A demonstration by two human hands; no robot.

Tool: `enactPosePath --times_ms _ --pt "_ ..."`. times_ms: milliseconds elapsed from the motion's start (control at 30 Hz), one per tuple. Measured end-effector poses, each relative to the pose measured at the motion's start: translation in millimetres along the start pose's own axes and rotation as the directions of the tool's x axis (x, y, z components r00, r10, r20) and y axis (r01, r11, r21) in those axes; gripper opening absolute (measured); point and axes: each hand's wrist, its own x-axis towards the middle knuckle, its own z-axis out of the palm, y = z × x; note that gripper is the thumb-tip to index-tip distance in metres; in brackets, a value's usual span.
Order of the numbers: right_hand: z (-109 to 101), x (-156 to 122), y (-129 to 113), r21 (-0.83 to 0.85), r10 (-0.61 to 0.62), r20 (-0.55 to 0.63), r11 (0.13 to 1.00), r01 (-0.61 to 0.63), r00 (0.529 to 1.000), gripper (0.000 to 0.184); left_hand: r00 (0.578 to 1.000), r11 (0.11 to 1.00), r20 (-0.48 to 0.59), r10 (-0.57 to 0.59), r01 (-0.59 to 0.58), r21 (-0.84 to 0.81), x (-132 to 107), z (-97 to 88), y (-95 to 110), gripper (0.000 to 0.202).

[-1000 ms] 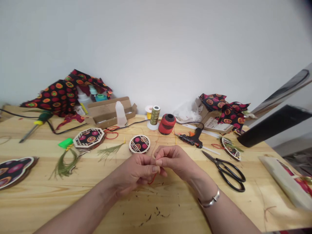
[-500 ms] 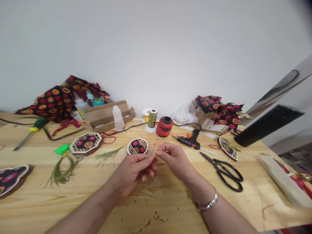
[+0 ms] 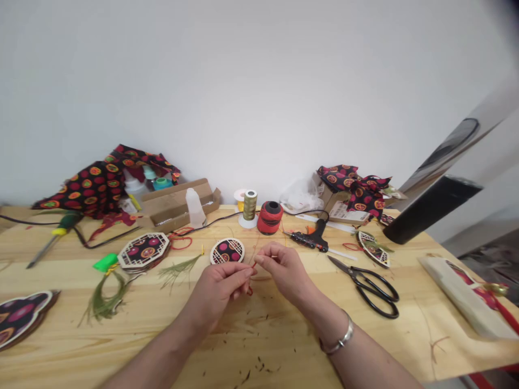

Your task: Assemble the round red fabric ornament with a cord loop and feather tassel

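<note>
My left hand [image 3: 225, 283] and my right hand [image 3: 281, 270] meet over the middle of the wooden table, fingertips nearly touching. Between them is a thin red cord [image 3: 253, 265], pinched by both, with a small loop of it hanging under the left fingers. Just behind my left hand lies a round wood-framed ornament [image 3: 227, 252] with dark patterned fabric. A red thread spool [image 3: 270, 219] stands beyond my right hand, beside a gold-green thread spool [image 3: 250, 208]. Black-handled scissors [image 3: 371, 285] lie to the right of my right forearm.
A black glue gun [image 3: 312, 237] lies behind the scissors. On the left are an octagonal ornament [image 3: 144, 252], a green tassel [image 3: 106, 296] and a screwdriver [image 3: 52, 240]. A cardboard box [image 3: 178, 208] and patterned fabric [image 3: 95, 183] sit near the wall; a black tube [image 3: 432, 210] leans at right.
The view has tilted up slightly. My hands still pinch the red cord; the left fingers have closed in more, and a red loop now shows below them.
</note>
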Motion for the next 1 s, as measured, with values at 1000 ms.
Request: enactPosePath --times_ms 1000 --pt "12.1 -6.1 -0.4 -0.066 -0.213 -0.088 0.976 0.207 0.973 0.014 0.999 0.987 0.017 -0.033 0.035 -0.157 -0.5 -0.6 -0.8 0.022"
